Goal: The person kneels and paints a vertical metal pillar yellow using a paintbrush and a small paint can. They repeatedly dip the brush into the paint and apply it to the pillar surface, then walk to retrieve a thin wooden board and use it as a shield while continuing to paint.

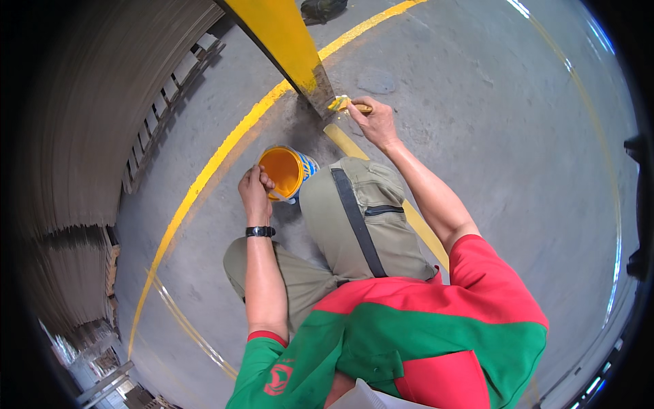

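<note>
In my right hand (377, 125) is a paintbrush (347, 104), gripped by its handle. Its bristles carry yellow paint and sit against or right beside the lower end of a yellow post (289, 41). That lower end is dark and mostly bare of yellow. My left hand (255, 187) is closed at the near left rim of a paint bucket (308, 165), which is orange-yellow inside with a blue and white outside. The fingers seem to hold the bucket's rim or handle; which one I cannot tell. The bucket tilts a little beside my knee.
Tall stacks of flat brown sheets (75, 123) on pallets (153, 109) line the left side. A yellow line (225, 146) curves across the grey floor, and a paler stripe (426, 232) runs beside my leg. A dark object (323, 9) lies at the far top.
</note>
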Demonstrator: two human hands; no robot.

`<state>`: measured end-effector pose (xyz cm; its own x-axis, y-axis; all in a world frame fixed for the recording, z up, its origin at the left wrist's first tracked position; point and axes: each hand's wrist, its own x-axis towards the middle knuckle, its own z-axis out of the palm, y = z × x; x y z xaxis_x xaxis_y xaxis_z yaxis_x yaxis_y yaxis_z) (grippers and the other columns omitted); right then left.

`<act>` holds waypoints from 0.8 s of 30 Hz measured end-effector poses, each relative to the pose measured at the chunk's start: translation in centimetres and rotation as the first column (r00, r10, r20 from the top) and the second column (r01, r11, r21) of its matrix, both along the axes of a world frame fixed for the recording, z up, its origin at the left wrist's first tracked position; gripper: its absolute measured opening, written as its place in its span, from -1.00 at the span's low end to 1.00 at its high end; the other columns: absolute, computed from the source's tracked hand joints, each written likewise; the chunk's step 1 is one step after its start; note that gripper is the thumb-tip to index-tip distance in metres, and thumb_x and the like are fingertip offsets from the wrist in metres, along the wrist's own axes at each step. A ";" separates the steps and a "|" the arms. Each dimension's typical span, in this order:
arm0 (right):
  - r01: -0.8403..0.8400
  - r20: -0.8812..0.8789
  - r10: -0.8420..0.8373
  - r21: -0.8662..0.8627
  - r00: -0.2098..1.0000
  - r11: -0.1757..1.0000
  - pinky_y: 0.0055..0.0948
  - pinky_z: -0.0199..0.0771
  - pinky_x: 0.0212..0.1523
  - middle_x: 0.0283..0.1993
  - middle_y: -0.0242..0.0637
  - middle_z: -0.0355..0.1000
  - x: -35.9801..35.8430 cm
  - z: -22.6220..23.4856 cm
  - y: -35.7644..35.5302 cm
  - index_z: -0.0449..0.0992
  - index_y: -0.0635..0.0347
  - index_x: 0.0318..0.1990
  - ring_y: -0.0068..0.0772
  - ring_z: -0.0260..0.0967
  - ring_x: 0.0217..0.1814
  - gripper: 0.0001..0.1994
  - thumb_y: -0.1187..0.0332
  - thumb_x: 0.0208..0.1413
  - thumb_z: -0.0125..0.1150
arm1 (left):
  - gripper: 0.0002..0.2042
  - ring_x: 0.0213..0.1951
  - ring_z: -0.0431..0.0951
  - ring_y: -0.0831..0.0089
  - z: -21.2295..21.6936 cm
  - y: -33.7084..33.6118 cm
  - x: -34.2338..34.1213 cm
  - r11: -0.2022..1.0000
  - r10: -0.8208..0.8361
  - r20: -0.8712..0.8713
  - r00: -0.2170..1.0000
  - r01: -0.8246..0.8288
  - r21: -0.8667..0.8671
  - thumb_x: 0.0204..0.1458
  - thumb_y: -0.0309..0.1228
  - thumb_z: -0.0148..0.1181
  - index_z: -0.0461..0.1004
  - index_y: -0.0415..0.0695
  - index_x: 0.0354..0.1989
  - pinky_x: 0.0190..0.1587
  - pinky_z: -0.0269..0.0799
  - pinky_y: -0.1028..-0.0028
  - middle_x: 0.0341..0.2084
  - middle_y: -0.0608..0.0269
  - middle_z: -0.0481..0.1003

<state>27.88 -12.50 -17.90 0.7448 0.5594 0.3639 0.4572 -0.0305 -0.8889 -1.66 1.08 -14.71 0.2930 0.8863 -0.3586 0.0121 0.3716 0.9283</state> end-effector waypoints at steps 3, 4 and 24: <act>0.006 0.081 0.002 -0.092 0.997 0.996 -0.49 0.57 -0.32 -0.32 -0.22 0.67 1.3 1.4 0.9 0.69 0.19 -0.13 -0.45 0.62 -0.35 -0.78 0.24 0.24 0.34 | -0.81 -0.61 0.31 0.58 -0.1 -0.1 -0.3 1.000 -0.014 0.011 1.000 0.014 0.001 0.38 -0.37 0.01 0.42 -0.23 -0.26 -0.51 0.35 0.52 -0.63 0.41 0.30; 0.001 0.130 0.002 -0.022 0.992 1.000 -0.51 0.56 -0.33 -0.33 -0.22 0.67 2.0 2.9 1.7 0.69 0.17 -0.12 -0.46 0.61 -0.36 -0.78 0.24 0.23 0.35 | -0.81 -0.61 0.31 0.58 -0.1 -0.2 -0.4 1.000 -0.005 -0.007 1.000 0.005 -0.015 0.37 -0.37 0.01 0.42 -0.22 -0.25 -0.50 0.35 0.52 -0.64 0.41 0.30; 0.006 0.000 -0.006 -0.059 1.000 0.998 -0.33 0.59 -0.25 -0.31 -0.09 0.62 0.2 -8.8 2.1 0.67 0.19 -0.18 -0.14 0.64 -0.28 -0.79 0.24 0.15 0.40 | -0.81 -0.52 0.38 0.53 -0.8 -0.4 -1.3 1.000 -0.002 -0.054 0.999 0.000 -0.027 0.38 -0.36 0.02 0.44 -0.24 -0.21 -0.39 0.41 0.48 -0.58 0.38 0.34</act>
<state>28.08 -10.38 -26.74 0.7485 0.5752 0.3301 0.4565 -0.0858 -0.8856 -2.94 0.73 -15.53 0.2732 0.8757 -0.3982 0.0625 0.3969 0.9157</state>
